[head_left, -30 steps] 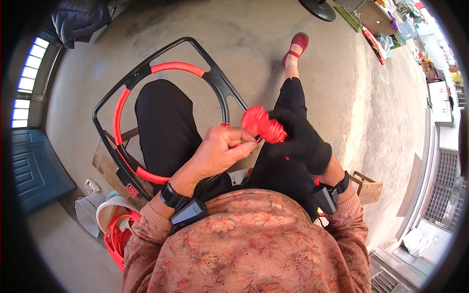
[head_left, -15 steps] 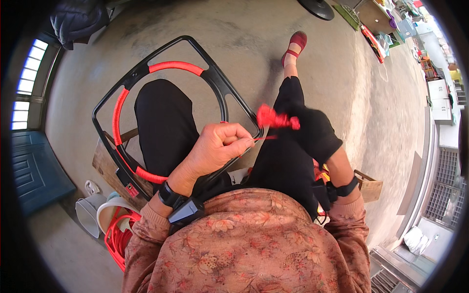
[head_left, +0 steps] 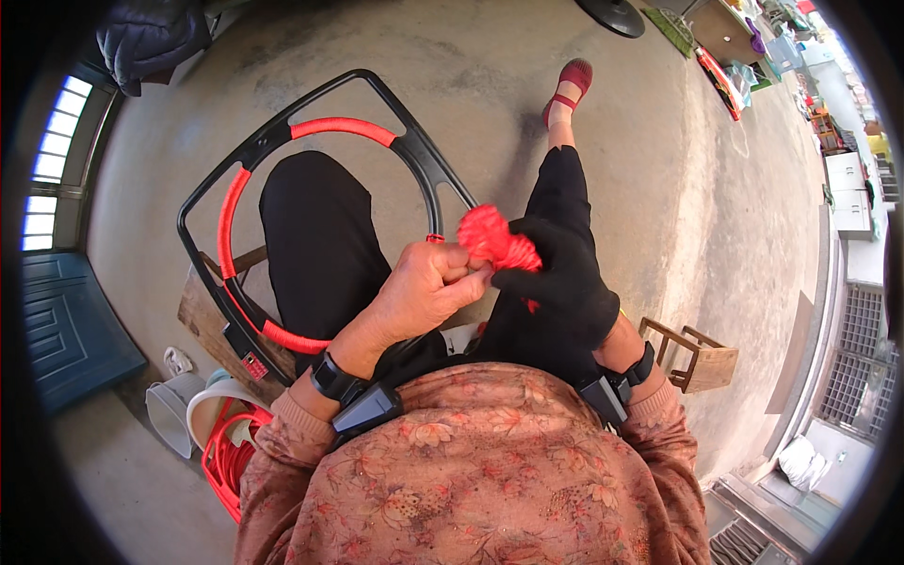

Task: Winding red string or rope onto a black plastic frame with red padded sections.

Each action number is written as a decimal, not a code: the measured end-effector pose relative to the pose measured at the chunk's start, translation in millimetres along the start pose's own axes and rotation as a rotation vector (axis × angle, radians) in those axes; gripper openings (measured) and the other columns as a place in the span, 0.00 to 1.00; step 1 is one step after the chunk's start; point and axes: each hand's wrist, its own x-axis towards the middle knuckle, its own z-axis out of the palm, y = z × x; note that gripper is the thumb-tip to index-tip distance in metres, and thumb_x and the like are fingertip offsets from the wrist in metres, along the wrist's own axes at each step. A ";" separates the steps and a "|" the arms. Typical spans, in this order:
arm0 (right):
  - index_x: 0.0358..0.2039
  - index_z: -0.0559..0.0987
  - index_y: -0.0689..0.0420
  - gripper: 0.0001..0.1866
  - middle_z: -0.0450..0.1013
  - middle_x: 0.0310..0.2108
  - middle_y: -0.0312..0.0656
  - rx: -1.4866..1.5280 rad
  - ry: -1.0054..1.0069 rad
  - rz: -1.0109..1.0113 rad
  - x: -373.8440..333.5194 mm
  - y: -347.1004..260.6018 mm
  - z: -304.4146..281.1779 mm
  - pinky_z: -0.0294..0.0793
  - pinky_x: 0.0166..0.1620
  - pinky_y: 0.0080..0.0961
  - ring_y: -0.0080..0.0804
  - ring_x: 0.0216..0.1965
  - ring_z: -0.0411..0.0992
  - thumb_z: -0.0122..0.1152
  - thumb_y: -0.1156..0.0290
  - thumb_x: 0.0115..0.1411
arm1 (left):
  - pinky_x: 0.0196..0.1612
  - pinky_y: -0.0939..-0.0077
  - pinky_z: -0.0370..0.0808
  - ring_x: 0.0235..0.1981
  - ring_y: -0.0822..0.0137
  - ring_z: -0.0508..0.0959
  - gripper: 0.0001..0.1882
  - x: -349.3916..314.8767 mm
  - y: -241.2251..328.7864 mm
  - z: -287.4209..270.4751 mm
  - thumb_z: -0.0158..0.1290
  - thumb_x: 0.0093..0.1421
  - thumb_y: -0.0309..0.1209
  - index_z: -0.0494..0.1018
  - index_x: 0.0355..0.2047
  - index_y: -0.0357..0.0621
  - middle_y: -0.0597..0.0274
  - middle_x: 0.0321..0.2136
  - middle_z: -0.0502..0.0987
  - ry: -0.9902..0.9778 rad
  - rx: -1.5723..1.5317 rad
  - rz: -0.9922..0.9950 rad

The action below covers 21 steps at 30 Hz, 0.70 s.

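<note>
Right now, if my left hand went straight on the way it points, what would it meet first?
Most likely the bundle of red cord held in your gloved right hand, just beyond your left hand; whether they already touch is unclear.

This looks like a home, in a plain, lived-in room; which room, I cannot tell. The floor (head_left: 452, 85) is bare, stained concrete. At the left edge of the frame are a bright window (head_left: 55, 155) of small panes and, below it, a blue panelled door (head_left: 80, 330). A padded jacket (head_left: 155, 42) is heaped at upper left. Household goods run down the upper right: a green broom (head_left: 670, 33), a purple thing (head_left: 756, 40) too small to name, and bags (head_left: 744, 80). A white cabinet (head_left: 850, 193) is at the right edge, with a grille (head_left: 852, 353) lower down. Pale buckets (head_left: 174, 414) sit at lower left, and a low wooden stool (head_left: 713, 367) at lower right.
</note>
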 end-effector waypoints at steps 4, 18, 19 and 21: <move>0.53 0.68 0.63 0.26 0.73 0.44 0.47 0.909 0.211 0.028 -5.0 -5.5 2.5 0.73 0.42 0.27 0.31 0.42 0.73 0.59 0.62 0.59 | 0.26 0.88 0.66 0.23 0.84 0.69 0.08 0.6 -1.7 0.9 0.52 0.61 0.27 0.75 0.35 0.34 0.67 0.23 0.78 -0.009 -0.197 -0.025; 0.44 0.71 0.59 0.16 0.67 0.26 0.32 1.246 0.419 0.059 -41.9 64.6 -63.3 0.68 0.28 0.19 0.21 0.23 0.66 0.52 0.60 0.62 | 0.28 0.85 0.72 0.24 0.79 0.74 0.08 -8.2 -14.0 -12.7 0.51 0.60 0.24 0.71 0.39 0.34 0.63 0.27 0.78 0.496 -0.041 0.038; 0.44 0.71 0.59 0.16 0.67 0.26 0.32 1.257 0.424 0.067 -41.4 64.4 -63.1 0.68 0.28 0.19 0.21 0.23 0.66 0.52 0.60 0.62 | 0.28 0.85 0.72 0.24 0.80 0.73 0.08 -12.3 -15.5 -16.4 0.51 0.61 0.25 0.71 0.39 0.34 0.63 0.27 0.77 0.390 -0.082 -0.051; 0.43 0.71 0.59 0.16 0.67 0.26 0.32 1.275 0.436 0.083 -40.4 62.3 -63.2 0.69 0.29 0.19 0.20 0.23 0.66 0.52 0.61 0.62 | 0.26 0.85 0.72 0.21 0.77 0.75 0.08 -15.8 -5.1 -14.5 0.50 0.63 0.29 0.71 0.37 0.35 0.62 0.24 0.76 0.227 -0.396 -0.285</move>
